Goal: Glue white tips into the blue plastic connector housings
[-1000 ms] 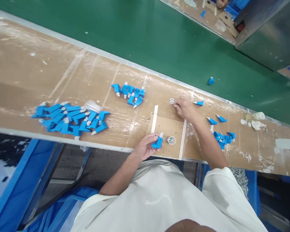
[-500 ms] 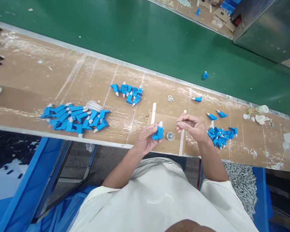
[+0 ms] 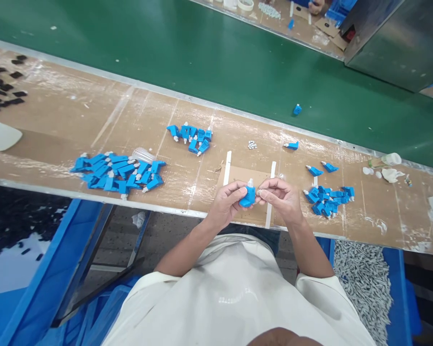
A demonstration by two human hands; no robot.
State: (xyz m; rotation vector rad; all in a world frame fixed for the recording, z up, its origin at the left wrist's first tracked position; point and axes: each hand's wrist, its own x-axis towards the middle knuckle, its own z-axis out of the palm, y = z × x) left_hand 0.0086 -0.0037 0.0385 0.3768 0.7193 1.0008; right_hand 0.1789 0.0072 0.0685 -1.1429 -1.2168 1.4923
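A blue plastic part with a white tip [image 3: 248, 196] stands tip-up in my left hand [image 3: 226, 202], gripped between thumb and fingers. My right hand [image 3: 279, 196] is pinched close against the right side of this part; whatever lies between its fingertips is too small to name. Beyond the hands sits a little heap of small metallic-looking pieces [image 3: 252, 144]. More blue parts with white tips lie in a large pile [image 3: 119, 172] on the left, a smaller group [image 3: 193, 137] behind it, and another pile [image 3: 328, 199] to the right.
Brown cardboard covers the bench [image 3: 57, 115], with a green conveyor belt [image 3: 147, 53] behind it carrying one blue part [image 3: 297, 109]. Black pieces [image 3: 2, 89] lie far left. A clear plastic cup [image 3: 143, 154] lies beside the left pile. A bin of grey pieces [image 3: 362, 283] stands below right.
My hands have come together: the left moved right with the blue part, and the right moved left to meet it. The small clear dish between them is now hidden. The belt's blue part shifted left.
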